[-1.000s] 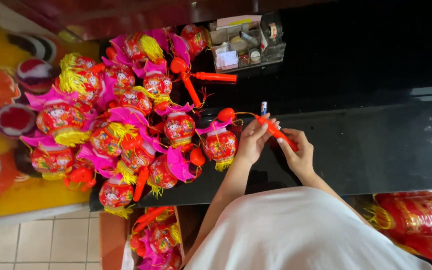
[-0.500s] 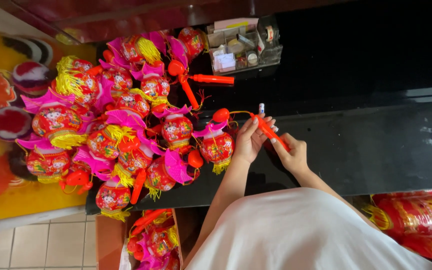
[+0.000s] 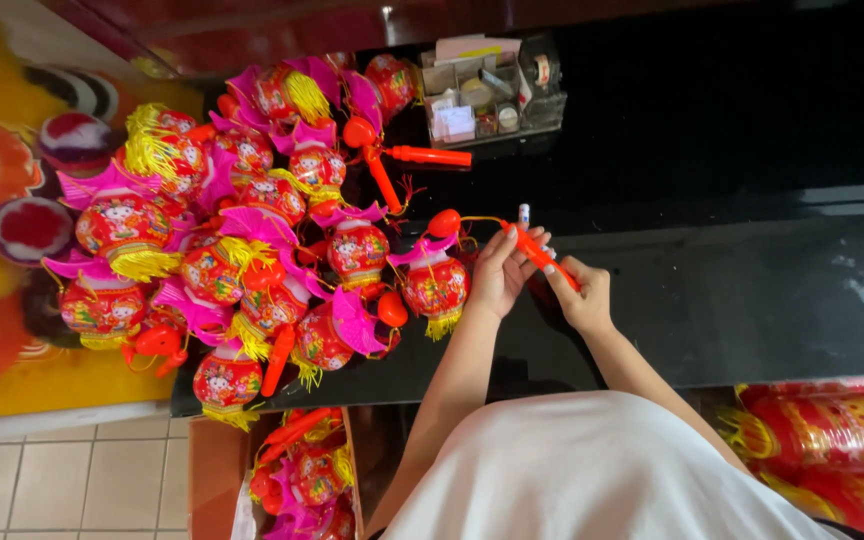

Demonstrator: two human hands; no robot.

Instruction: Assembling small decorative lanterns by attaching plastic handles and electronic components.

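Both hands hold one orange plastic lantern stick (image 3: pixel 537 254) over a black glossy counter (image 3: pixel 752 290). My left hand (image 3: pixel 500 272) grips the stick's near end and my right hand (image 3: pixel 580 295) grips its other end. A small white cylinder (image 3: pixel 524 214) pokes up by my left fingers. A thin yellow wire runs from the stick to a small red and pink toy lantern (image 3: pixel 435 284) lying just left of my left hand.
A big pile of red, pink and yellow toy lanterns (image 3: pixel 242 230) covers the counter's left part. A clear desk organiser with a tape roll (image 3: pixel 492 92) stands at the back. A cardboard box of lanterns (image 3: pixel 297 480) sits below; more red lanterns (image 3: pixel 832 440) lie lower right.
Both hands have stayed on the orange stick with only slight shifts of the fingers. The lantern beside them has not moved.
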